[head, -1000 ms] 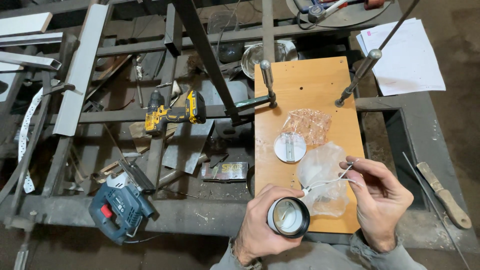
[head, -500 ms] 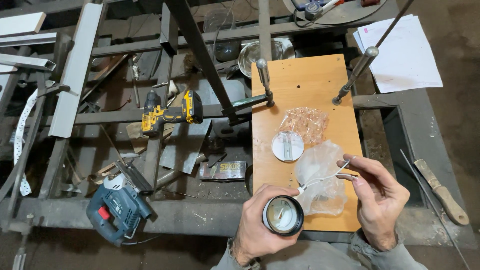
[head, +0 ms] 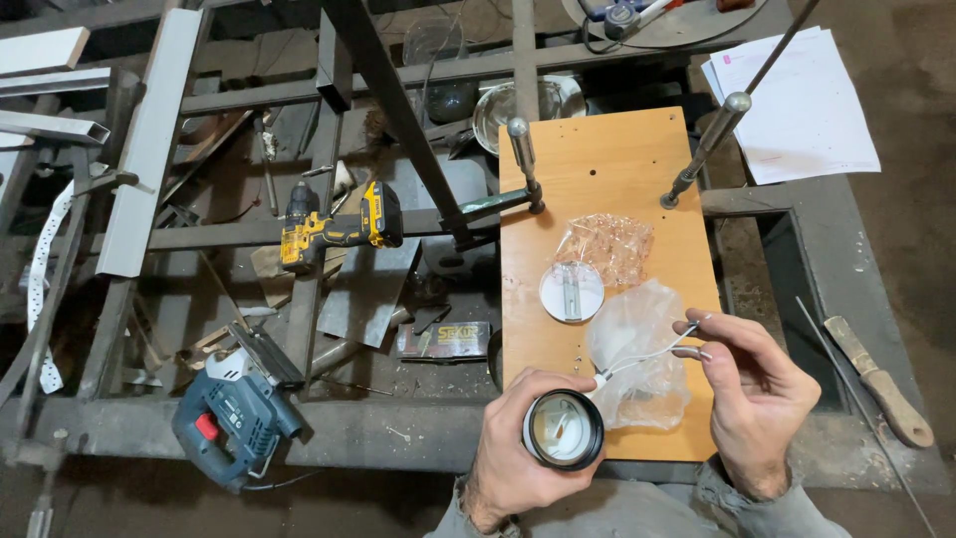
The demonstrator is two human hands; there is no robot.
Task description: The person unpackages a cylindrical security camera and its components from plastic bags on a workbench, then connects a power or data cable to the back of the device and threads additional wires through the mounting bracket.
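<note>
At the near edge of the wooden board (head: 607, 169), the left hand (head: 518, 463) wraps around a black cylindrical lamp housing (head: 564, 429), its open end facing up. The right hand (head: 759, 399) pinches thin white wires (head: 647, 357) between thumb and fingertips, running from the housing. A clear plastic bag (head: 637, 359) lies beneath; a white disc (head: 572, 291) sits mid-board.

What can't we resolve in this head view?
- Inside of the round black fitting: only glare on its lens; left hand covers its body.
- Wire ends: too thin to see at the right hand fingertips.
- Contents of the clear bag: blurred by plastic.
- Tools at the top edge: cut off by the frame.
</note>
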